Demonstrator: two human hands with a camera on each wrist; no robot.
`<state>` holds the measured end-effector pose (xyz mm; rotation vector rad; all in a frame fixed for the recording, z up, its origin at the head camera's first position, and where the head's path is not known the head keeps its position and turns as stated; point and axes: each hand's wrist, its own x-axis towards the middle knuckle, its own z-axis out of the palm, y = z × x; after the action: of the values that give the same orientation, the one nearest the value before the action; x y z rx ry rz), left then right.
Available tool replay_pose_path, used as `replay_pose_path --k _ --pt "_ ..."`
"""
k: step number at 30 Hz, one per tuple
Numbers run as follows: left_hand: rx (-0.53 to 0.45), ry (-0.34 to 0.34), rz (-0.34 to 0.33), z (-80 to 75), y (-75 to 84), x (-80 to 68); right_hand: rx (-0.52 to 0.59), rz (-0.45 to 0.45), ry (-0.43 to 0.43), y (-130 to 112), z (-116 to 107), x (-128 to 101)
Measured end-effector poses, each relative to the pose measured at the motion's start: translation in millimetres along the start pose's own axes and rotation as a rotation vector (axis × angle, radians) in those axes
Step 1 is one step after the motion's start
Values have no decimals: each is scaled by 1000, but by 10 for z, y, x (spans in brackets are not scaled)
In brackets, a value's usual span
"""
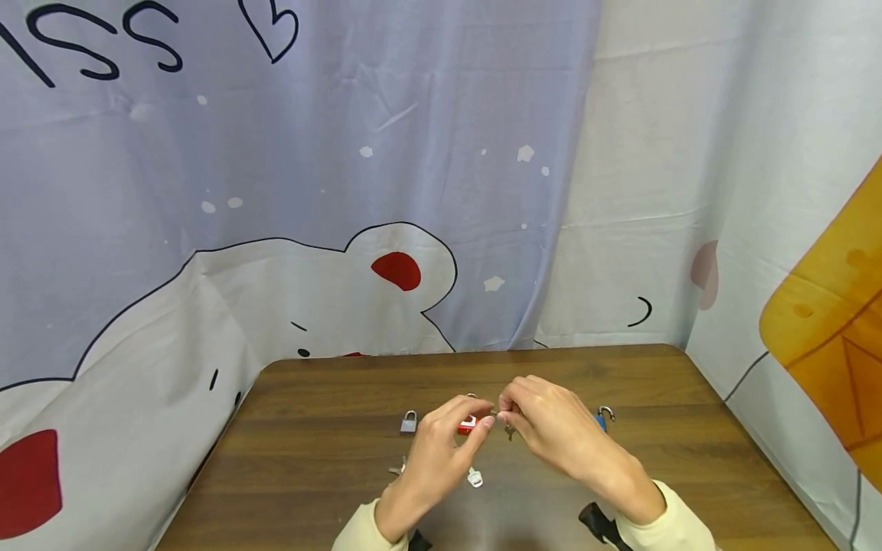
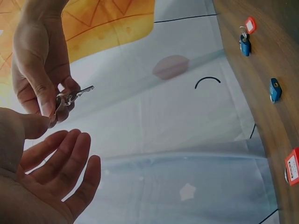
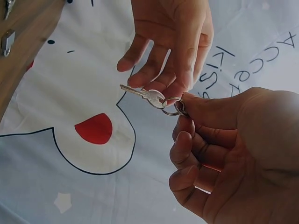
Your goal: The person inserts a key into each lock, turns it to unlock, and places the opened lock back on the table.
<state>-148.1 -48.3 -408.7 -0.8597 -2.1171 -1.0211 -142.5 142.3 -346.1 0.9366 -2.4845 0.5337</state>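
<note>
Wooden surface (image 1: 344, 451) carries padlocks, none yet touched; right hand (image 3: 233, 154) pinches key ring (image 3: 170, 106), left hand (image 2: 42, 182) open, thumb touching it, key (image 3: 140, 93) uninserted.

two bare hands, left hand (image 1: 441, 448) and right hand (image 1: 551, 428), cream-coloured long sleeves (image 1: 678, 524), black wrist straps (image 1: 599, 524) peeked out underneath

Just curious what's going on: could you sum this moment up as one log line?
right hand: pinches key ring | key: hangs free | left hand: fingers at ring | table: padlocks
</note>
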Motion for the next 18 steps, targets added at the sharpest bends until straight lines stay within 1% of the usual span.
replay_pose_path --k 4,10,18 --pt "-15 18 40 4 -10 6 11 2 -10 -25 17 -4" --pt "-43 25 74 -7 -24 2 28 -2 -18 -39 52 -5" --pt "-53 72 142 -14 -40 -1 79 -65 15 -47 75 8"
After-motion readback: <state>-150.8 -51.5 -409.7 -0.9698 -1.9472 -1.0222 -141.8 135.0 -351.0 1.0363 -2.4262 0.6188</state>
